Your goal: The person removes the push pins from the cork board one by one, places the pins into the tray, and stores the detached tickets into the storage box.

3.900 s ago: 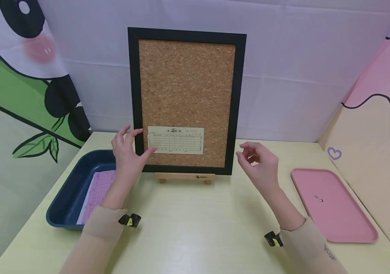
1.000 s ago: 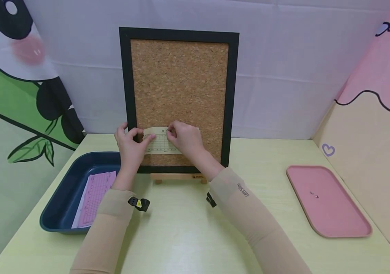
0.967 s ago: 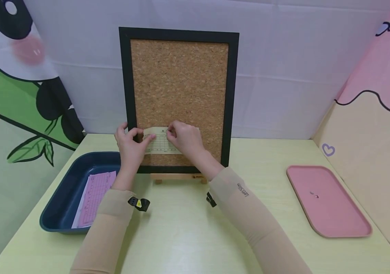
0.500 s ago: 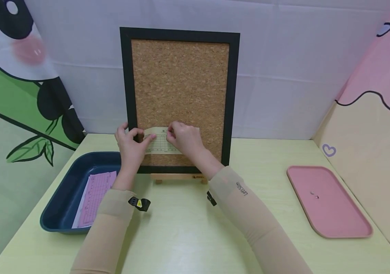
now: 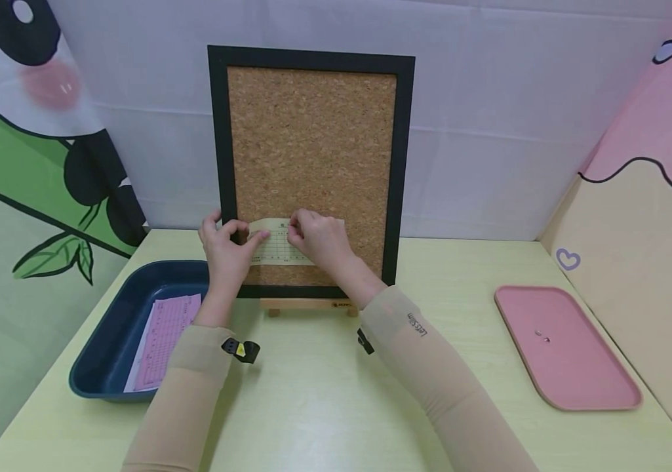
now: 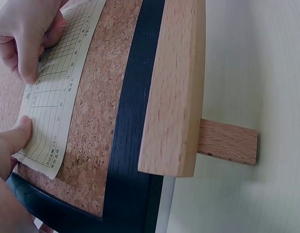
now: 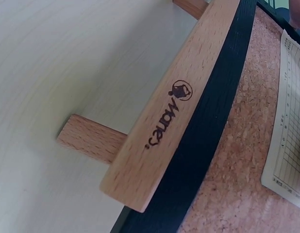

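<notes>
A black-framed cork board stands upright on a wooden easel rest. Low on its face lies a pale printed form slip with a ruled table. My left hand grips the board's left edge, its thumb pressing the slip's left end and its fingers around the frame. My right hand is over the slip's upper middle, thumb and forefinger pinched tight against it. In the left wrist view the right hand covers part of the slip; what it pinches is hidden by the fingertips.
At the left a dark blue tub holds pink printed sheets. To the right, a pink tray carries a few tiny shiny pieces. Behind the board hangs a pale cloth backdrop.
Since the earliest frame, my right hand has moved left from beside the board onto the slip, and my left hand has closed in on the board's edge. Over the last second both hands stay almost still.
</notes>
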Action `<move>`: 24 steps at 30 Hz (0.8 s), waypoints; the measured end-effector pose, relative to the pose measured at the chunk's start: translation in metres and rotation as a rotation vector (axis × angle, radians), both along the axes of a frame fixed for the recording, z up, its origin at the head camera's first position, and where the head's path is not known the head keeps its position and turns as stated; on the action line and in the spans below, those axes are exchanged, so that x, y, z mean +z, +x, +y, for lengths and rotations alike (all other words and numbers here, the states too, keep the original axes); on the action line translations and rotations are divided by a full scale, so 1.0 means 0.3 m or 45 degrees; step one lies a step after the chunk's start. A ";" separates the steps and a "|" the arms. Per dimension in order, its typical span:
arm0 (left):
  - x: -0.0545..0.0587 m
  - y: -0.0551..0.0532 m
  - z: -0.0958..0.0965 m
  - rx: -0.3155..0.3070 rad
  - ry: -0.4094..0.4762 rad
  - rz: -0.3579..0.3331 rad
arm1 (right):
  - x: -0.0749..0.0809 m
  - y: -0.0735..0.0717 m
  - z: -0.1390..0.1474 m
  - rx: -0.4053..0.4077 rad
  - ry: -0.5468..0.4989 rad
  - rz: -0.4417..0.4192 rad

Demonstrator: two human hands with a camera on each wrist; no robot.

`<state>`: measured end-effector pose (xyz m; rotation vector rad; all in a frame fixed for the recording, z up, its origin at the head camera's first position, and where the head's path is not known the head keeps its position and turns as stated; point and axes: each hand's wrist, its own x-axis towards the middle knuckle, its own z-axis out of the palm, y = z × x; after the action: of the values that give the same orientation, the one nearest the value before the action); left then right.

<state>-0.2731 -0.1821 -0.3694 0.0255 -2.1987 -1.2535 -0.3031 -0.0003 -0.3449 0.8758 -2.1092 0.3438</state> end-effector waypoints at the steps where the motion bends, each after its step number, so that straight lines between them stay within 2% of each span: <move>1: 0.000 0.000 0.000 0.000 0.000 -0.003 | -0.001 -0.001 0.000 0.004 -0.002 0.004; 24: -0.002 -0.003 -0.001 0.002 0.008 -0.005 | -0.005 -0.003 0.005 0.059 -0.006 0.035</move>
<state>-0.2740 -0.1826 -0.3699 0.0322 -2.1979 -1.2611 -0.3042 0.0011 -0.3463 0.9230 -2.0647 0.3586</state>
